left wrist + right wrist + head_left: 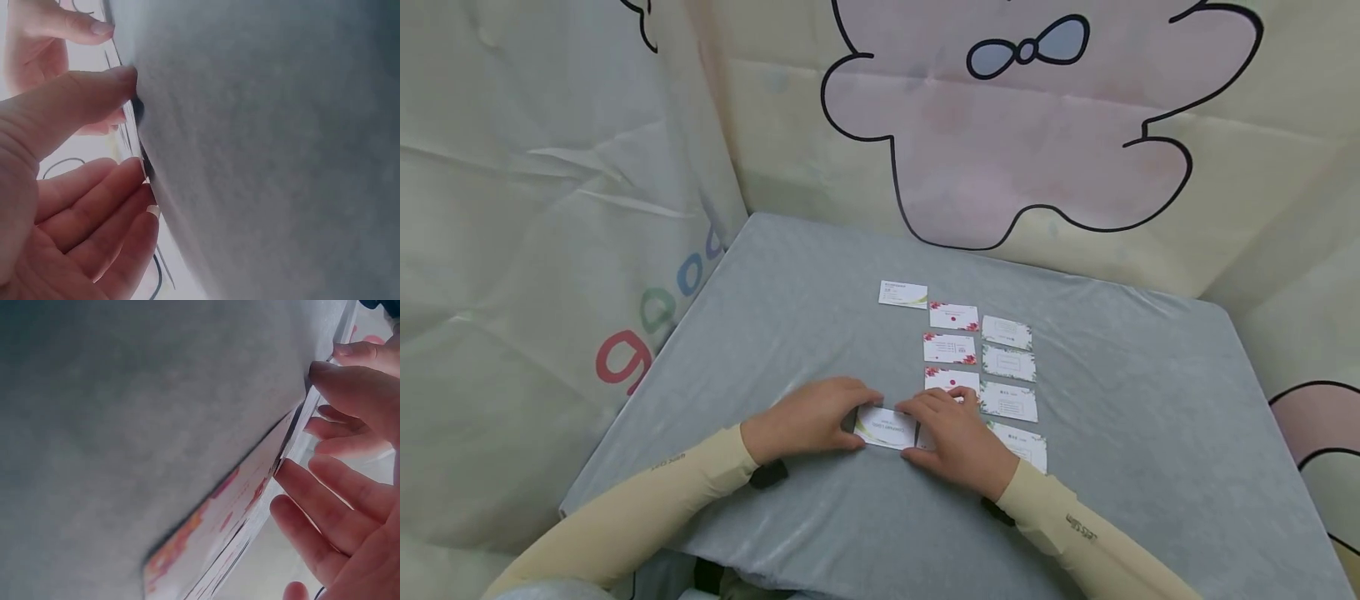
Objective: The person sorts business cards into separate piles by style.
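Note:
A white business card (885,427) with a yellow-green curve lies on the grey cloth between both hands. My left hand (808,419) holds its left end, thumb at the near corner and fingertips at the far corner. From the other side, my right hand (958,437) holds the right end the same way, thumb near and index finger far. Partly hidden under the right palm is another card (924,438). Just beyond the right fingers lies a red-flowered card (952,380), partly covered by them. In the left wrist view, the left thumb (103,94) and fingertips meet the card's thin edge.
Further red-flowered cards (950,348) form a column beyond the right hand. To their right runs a column of green-leaf cards (1009,401). Another yellow-green card (903,294) lies at the far left of the layout. Fabric walls (790,117) border the table (1135,417).

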